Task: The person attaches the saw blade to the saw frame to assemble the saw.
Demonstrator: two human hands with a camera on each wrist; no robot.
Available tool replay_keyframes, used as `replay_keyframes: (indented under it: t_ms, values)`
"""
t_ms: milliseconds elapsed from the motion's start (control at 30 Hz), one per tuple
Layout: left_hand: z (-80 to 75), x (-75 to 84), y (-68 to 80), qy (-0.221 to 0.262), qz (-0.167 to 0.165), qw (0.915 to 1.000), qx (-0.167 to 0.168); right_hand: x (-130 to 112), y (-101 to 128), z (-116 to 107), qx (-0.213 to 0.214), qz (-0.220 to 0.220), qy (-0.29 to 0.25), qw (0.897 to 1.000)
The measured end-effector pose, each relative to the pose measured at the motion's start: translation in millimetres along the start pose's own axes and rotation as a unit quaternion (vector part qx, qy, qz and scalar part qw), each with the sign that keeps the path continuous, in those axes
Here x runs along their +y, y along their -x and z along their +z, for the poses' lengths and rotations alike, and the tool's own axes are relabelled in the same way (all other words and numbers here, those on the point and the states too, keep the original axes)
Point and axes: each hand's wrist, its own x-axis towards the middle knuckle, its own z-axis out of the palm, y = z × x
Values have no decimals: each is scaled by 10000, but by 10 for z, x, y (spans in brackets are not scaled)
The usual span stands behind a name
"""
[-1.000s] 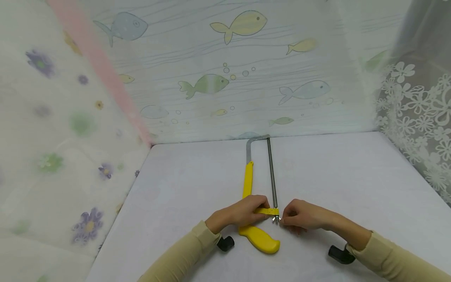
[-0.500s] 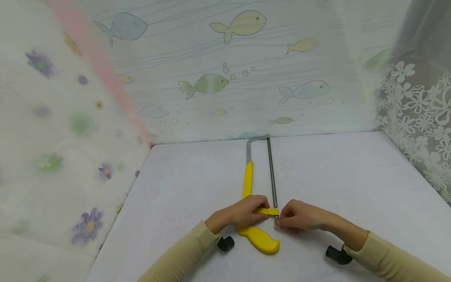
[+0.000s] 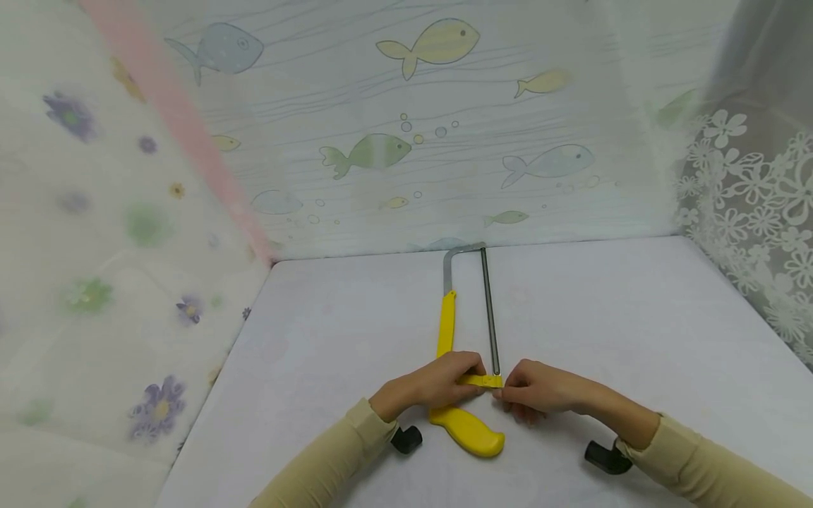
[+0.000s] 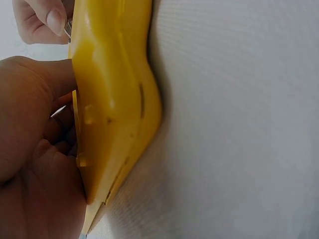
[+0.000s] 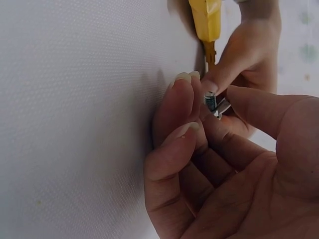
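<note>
A hacksaw (image 3: 473,432) with a yellow handle lies on the white-covered table, its steel front bow pointing away from me. Its dark blade (image 3: 490,310) runs along the right side to a short yellow crosspiece (image 3: 488,381). My left hand (image 3: 438,379) grips the yellow frame at that crosspiece, thumb and fingers around it. Just right of it, my right hand (image 3: 547,388) pinches a small metal wing nut (image 5: 223,106) on a threaded bolt (image 5: 210,101), between thumb and index finger. In the head view the fingers cover the nut.
A fish-print curtain (image 3: 406,197) hangs right behind the table's far edge, close to the saw's tip. Flowered cloth (image 3: 114,339) borders the left side, and white lace (image 3: 762,212) the right. Black wrist-camera mounts (image 3: 408,439) sit under both sleeves.
My right hand has moved slightly left onto the wing nut, which was visible a second ago and is now covered; its fingers shifted while turning around it. The left hand and hacksaw stay put.
</note>
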Motion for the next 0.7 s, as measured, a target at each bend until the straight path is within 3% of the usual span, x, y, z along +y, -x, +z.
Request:
replay_keyframes:
  t_ms: [700]
  values:
    - [-7, 19, 2, -59, -41, 10000, -49, 38, 46, -24, 87, -118, 347, 9993]
